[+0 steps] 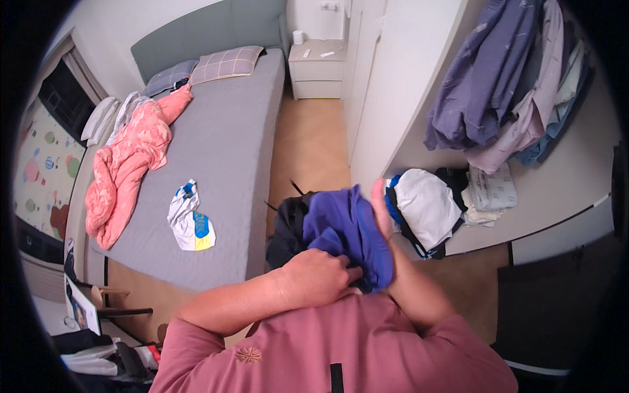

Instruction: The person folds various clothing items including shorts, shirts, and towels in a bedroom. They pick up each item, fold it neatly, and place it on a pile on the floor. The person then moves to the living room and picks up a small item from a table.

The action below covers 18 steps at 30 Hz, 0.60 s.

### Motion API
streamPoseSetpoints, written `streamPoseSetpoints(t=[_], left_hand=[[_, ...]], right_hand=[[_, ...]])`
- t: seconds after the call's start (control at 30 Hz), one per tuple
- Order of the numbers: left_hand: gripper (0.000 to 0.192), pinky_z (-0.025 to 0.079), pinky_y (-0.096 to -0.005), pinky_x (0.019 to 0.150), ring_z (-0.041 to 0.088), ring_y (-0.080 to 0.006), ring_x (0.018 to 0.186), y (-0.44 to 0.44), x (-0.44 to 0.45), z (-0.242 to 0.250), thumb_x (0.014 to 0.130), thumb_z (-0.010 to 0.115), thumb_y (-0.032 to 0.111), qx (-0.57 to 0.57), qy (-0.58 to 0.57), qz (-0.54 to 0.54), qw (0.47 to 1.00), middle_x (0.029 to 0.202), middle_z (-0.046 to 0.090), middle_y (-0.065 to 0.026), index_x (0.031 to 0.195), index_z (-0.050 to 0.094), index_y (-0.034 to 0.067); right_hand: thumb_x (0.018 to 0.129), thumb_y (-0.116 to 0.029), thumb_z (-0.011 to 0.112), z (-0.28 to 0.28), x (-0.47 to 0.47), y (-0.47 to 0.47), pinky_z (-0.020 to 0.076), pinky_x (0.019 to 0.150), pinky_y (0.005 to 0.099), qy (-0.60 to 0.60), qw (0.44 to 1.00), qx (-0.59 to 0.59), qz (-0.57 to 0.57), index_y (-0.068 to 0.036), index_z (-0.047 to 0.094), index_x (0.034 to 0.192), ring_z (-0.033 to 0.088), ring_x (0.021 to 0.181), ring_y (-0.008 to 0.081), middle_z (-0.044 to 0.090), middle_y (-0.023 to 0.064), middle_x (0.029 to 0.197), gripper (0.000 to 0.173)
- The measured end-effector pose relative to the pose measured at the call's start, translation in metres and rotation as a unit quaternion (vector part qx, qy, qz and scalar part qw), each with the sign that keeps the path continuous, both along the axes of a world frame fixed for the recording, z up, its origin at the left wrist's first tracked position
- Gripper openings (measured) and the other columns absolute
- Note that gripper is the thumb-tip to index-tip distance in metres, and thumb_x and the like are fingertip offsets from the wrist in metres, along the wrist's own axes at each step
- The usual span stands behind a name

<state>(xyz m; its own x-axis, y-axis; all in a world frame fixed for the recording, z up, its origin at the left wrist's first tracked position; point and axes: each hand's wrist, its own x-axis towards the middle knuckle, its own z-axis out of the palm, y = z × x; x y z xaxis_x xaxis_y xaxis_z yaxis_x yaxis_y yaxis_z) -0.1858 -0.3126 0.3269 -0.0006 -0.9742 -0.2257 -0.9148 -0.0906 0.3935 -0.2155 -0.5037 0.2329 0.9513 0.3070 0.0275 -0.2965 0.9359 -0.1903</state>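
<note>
Against my chest is a bundled purple garment (339, 221), with black fabric (287, 231) bunched at its left side. My left hand (322, 275) has its fingers curled into the lower folds of the purple cloth. Along the right side of the bundle, my right hand (382, 209) supports it with one digit pointing up; its other fingers are hidden by the cloth. Two thin dark cords or strips stick out beyond the black fabric. Just right of my right hand, a pile topped by white folded clothing (425, 204) lies on the wardrobe shelf (535, 211).
On the bed (231, 147) to the left lie a white-and-blue garment (191, 216) and a crumpled pink quilt (132, 152). Shirts (486, 73) hang above the shelf at right. A nightstand (317, 69) stands beyond the wooden floor (309, 142). A dark panel (545, 304) is at lower right.
</note>
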Motion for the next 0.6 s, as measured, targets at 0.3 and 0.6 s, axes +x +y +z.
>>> streamPoseSetpoints(t=[0.3, 0.6], left_hand=[[0.066, 0.059, -0.0475, 0.083, 0.073, -0.0373, 0.097, 0.100, 0.050, -0.048, 0.090, 0.070, 0.066, 0.119, -0.103, 0.232, 0.960, 0.104, 0.074, -0.0174, 0.112, 0.077, 0.004], [0.056, 0.057, -0.0469, 0.084, 0.074, -0.0306, 0.097, 0.123, 0.068, -0.084, 0.093, 0.072, 0.057, 0.024, -0.186, 0.269, 0.945, 0.097, 0.077, -0.0147, 0.114, 0.077, 0.006]], right_hand=[[0.080, 0.009, 0.049, 0.051, -0.013, -0.075, 0.0511, 0.076, 0.0275, -0.064, 0.670, -0.727, -0.133, 0.006, 0.073, 0.096, 0.063, 0.083, 0.0092, 0.071, 0.0008, 0.087, 0.029], [0.082, -0.001, 0.066, 0.034, -0.020, -0.064, 0.0556, 0.083, 0.0511, -0.024, 0.203, -0.929, -0.308, -0.006, 0.075, 0.107, 0.068, 0.093, 0.0398, 0.066, 0.0146, 0.102, 0.027]])
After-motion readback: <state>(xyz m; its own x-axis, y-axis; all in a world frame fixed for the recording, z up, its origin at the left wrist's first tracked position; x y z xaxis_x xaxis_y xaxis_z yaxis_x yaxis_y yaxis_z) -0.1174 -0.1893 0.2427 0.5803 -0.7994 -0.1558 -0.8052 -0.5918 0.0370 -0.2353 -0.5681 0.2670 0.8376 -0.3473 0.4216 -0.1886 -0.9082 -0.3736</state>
